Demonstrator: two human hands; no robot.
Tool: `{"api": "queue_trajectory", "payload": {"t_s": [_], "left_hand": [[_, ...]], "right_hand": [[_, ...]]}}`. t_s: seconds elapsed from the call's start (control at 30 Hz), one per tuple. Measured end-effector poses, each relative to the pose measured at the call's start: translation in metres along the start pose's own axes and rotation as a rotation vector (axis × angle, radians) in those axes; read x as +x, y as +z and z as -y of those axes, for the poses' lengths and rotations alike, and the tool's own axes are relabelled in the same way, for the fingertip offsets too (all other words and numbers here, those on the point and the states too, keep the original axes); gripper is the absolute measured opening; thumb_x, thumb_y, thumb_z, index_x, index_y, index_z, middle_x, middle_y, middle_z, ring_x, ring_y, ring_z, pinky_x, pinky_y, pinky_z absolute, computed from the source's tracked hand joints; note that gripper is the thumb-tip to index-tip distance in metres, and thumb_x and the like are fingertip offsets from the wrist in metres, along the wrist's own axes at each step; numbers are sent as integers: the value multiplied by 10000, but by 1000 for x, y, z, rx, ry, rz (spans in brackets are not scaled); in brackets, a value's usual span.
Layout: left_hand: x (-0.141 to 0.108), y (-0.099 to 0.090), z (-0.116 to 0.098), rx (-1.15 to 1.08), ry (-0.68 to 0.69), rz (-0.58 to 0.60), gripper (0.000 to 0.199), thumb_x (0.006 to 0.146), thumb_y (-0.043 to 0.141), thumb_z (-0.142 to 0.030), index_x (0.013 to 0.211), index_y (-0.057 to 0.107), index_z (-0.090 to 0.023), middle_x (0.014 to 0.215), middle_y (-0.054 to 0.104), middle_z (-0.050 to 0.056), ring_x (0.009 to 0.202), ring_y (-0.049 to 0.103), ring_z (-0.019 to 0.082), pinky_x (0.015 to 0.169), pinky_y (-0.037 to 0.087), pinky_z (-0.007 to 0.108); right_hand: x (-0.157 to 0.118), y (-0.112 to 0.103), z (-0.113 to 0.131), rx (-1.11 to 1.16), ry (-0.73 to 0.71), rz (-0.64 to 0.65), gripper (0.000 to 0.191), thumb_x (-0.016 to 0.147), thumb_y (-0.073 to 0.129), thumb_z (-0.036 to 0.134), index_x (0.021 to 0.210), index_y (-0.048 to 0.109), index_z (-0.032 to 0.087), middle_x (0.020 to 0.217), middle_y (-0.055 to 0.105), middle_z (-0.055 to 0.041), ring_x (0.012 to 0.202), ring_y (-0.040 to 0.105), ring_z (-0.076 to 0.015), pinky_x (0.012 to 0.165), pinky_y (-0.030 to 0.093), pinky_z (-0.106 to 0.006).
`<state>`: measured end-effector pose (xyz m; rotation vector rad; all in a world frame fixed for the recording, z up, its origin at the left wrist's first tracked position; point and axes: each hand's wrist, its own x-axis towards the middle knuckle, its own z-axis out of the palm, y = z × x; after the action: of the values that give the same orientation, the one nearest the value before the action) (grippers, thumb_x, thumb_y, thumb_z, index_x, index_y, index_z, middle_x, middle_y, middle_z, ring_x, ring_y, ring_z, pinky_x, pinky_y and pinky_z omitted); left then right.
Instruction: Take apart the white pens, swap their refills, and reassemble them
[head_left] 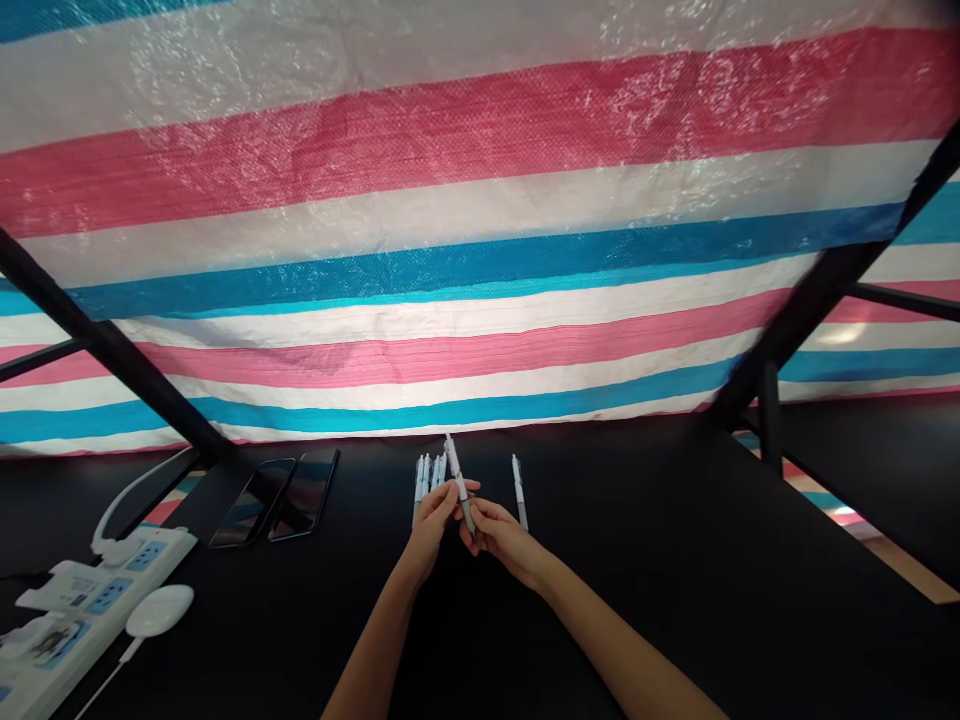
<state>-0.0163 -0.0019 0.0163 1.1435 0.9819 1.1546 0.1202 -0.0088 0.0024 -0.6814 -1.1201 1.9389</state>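
Note:
Between my two hands a white pen with a grey grip is held up at a tilt above the black table. The fingers of my left hand are closed on its middle. My right hand pinches the lower end near the tip. Just beyond my left hand, several similar white pens lie side by side, partly hidden by that hand. One more white pen lies alone to the right, beyond my right hand.
Two dark phones lie at the left on the black table. Closer in stand a white power strip with plugs and a round white charger with its cable. Black frame bars and a striped sheet rise behind.

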Motion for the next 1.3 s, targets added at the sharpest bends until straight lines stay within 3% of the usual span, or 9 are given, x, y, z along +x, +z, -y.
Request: {"api": "queue_trajectory", "payload": {"t_s": [0.1,0.23,0.33,0.5,0.67,0.83,1.0,1.3], "left_hand": [[2,0,1,-10,25,-42,389,763,572,-506,890,688,-157,734,630,40,717,578,149,675,451,251],[5,-2,1,18,86,-104,274,663,711,-404,778,672,-159,842,653,43,617,534,105,636,444,246],[5,-3,0,40,80,-89,246,671,708,-375,787,682,-159,861,654,53,665,556,127,649,444,256],[3,-3,1,4,69,-11,278,748,624,-420,824,701,-164,988,652,85,918,574,202,799,439,286],[4,-3,4,4,46,-41,360,775,567,-483,899,690,-169,845,655,64,830,585,181,759,449,286],[6,-3,1,59,105,-111,299,676,685,-434,621,620,-148,927,644,74,682,552,130,657,446,262],[4,-1,-3,96,120,-55,321,718,643,-438,597,609,-143,941,636,90,768,562,166,699,441,274],[2,-1,-1,50,114,20,271,766,605,-414,739,675,-154,852,618,53,729,532,144,712,423,260]], "right_hand": [[0,-1,0,13,-7,2,356,808,576,508,890,589,162,642,526,12,548,443,-88,551,320,-227],[0,0,1,1,-27,3,313,798,609,476,846,575,169,655,520,17,556,437,-83,552,314,-221],[-1,1,2,-4,-22,-3,309,789,622,470,841,570,169,659,522,17,564,441,-86,553,314,-220],[-1,1,3,35,9,7,342,798,589,503,854,582,165,624,522,15,535,433,-90,550,313,-232],[-1,0,4,0,-1,12,338,816,574,493,895,592,166,637,516,17,546,435,-88,561,317,-234],[0,-2,2,-59,-47,-18,314,774,636,474,852,566,178,646,519,27,557,439,-83,556,317,-224],[2,-4,1,-86,-65,1,311,801,604,471,869,571,169,627,519,27,560,443,-86,563,335,-226],[-1,-4,5,15,0,56,315,768,639,465,808,582,159,589,505,26,523,435,-89,529,328,-228]]}}
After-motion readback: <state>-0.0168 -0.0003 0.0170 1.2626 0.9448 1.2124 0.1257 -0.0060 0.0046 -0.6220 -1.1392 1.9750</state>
